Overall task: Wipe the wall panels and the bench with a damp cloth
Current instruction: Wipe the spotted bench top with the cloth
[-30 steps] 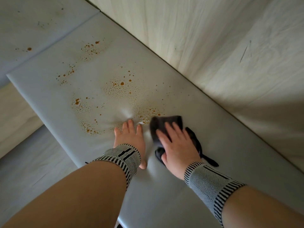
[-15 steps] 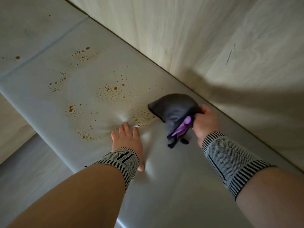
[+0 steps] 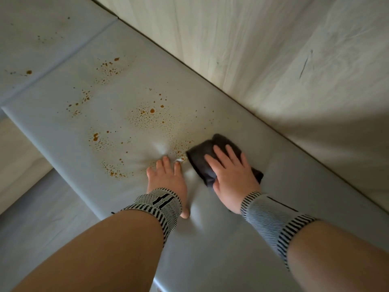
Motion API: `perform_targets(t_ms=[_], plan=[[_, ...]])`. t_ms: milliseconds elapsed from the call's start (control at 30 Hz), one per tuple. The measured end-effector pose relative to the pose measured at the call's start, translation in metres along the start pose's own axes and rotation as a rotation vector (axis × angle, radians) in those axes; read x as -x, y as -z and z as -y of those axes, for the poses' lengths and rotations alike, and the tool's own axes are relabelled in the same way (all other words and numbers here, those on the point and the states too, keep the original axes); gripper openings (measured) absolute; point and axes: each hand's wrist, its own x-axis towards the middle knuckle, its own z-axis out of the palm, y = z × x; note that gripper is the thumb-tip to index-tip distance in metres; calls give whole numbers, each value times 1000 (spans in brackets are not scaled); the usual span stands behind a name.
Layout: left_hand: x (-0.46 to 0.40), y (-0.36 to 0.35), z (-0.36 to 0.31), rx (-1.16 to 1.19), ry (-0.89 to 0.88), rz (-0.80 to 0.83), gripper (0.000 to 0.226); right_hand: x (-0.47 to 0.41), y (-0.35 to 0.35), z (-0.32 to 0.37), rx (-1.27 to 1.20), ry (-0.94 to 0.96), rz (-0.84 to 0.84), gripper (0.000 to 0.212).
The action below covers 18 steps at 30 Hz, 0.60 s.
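- I had the right hand (image 3: pixel 232 175) spread flat, palm down, on the dark cloth (image 3: pixel 207 159) at center right of the frame, pinning it against the padded bench (image 3: pixel 210 249) rather than clutching it; I judged that posture suited a wiping stroke.
- My left hand (image 3: pixel 168 178) lay open just left of the cloth, fingers (image 3: pixel 165 165) pressing into the cushion so it dimpled; it held nothing and, I judged, served as a brace.
- Orange-brown spots (image 3: pixel 147 116) were scattered over the bench from the center toward the upper left, the nearest ones just beside the cloth's left edge, so I judged most of the bench not yet cleaned.
- The wall panels (image 3: pixel 273 49) filled the upper right, meeting the bench along a dark seam; a short dark mark (image 3: pixel 304 66) showed there.
- I saw no bucket, basin or other container in frame.
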Motion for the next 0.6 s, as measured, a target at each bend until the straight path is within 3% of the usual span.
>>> perform_targets(t_ms=[67,167,200,267,367,433,500,600], plan=[[0,-1,1,-3,-1,-9,142,5,4,-29,106,4,-14,66],[0,-4,2,6,-8,-14,143,-1,17,-58,-22,-546,-56,67],[-1,-4,2,8,-9,-16,143,-5,18,-52,-99,-632,-74,68],[0,-4,2,13,-10,-9,143,-9,12,-24,-86,-468,-74,69],[0,-1,1,17,-4,-8,141,5,0,14,-7,78,18,69],[1,-1,2,16,-8,-4,141,7,-2,3,44,228,41,68],[1,-3,3,20,-19,-8,141,0,-2,-23,31,12,-32,68],[-1,-5,5,27,-27,-6,142,-7,13,-46,-185,-557,-92,65]])
